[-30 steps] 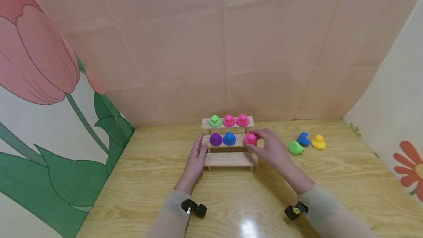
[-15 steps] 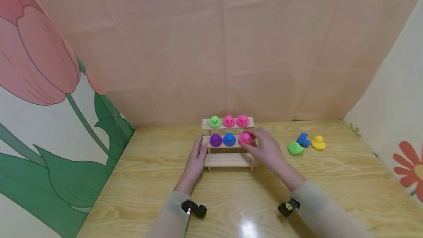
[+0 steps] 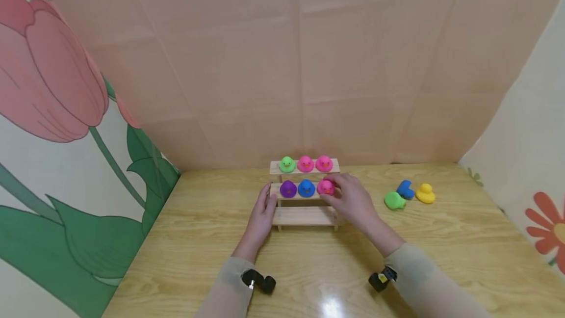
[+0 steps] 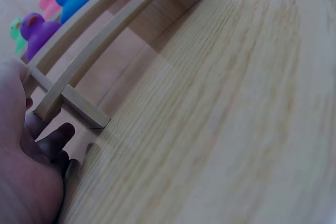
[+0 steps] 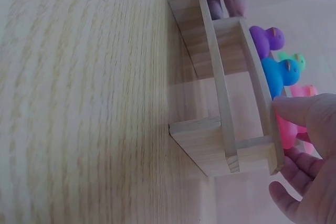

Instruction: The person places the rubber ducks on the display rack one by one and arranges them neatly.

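Observation:
A three-step wooden display rack (image 3: 304, 216) stands on the table. My left hand (image 3: 259, 219) holds its left end, with the thumb along the middle step and some fingers curled behind the side in the left wrist view. On the middle step, my right hand (image 3: 355, 202) pinches a pink rubber duck (image 3: 325, 187) at the right end, thumb in front. Beside that duck sit a blue duck (image 3: 306, 188) and a purple duck (image 3: 288, 189). The top step carries a green duck (image 3: 287, 164) and two pink ducks, one in the middle (image 3: 305, 164) and one at the right (image 3: 324, 163).
To the right of the rack, a green duck (image 3: 394, 200) and a blue duck (image 3: 405, 189) lie tipped over, near an upright yellow duck (image 3: 425, 193). A pinkish backdrop (image 3: 300, 63) rises behind the wooden table (image 3: 198, 239). Flower-printed panels flank both sides.
My right hand has slid the pink duck left along the middle step, closer to the blue one. My left hand stays at the rack's left end.

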{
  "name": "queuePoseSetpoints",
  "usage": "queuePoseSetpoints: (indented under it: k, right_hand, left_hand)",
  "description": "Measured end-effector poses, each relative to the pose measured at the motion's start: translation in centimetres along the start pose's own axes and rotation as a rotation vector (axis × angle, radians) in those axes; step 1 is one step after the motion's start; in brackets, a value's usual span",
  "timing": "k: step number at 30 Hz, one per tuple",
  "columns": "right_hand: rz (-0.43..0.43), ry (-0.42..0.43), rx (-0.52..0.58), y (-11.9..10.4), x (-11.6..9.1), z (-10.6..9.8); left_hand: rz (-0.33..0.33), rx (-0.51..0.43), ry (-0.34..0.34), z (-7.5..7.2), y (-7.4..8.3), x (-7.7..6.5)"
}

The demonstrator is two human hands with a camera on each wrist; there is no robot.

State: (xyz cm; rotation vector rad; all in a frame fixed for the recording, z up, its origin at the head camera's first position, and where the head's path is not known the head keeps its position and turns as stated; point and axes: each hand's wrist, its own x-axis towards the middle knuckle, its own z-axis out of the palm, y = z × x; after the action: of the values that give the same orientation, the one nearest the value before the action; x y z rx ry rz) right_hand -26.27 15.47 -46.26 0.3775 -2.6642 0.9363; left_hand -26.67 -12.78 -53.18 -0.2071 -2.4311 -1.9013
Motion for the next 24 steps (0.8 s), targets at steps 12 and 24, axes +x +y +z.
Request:
queuePoseSetpoints:
  k: [12,24]
  right_hand:
    - [-0.013,0.01,-0.002,0.4,0.1,0.3]
    - [0.004,0.012,0.056,0.7,-1.0,-0.6]
  left_hand:
    - [-0.007,-0.009,0.001,0.0,0.0,-0.1]
    - [0.003,-0.006,0.001,0.0,-0.1,0.1]
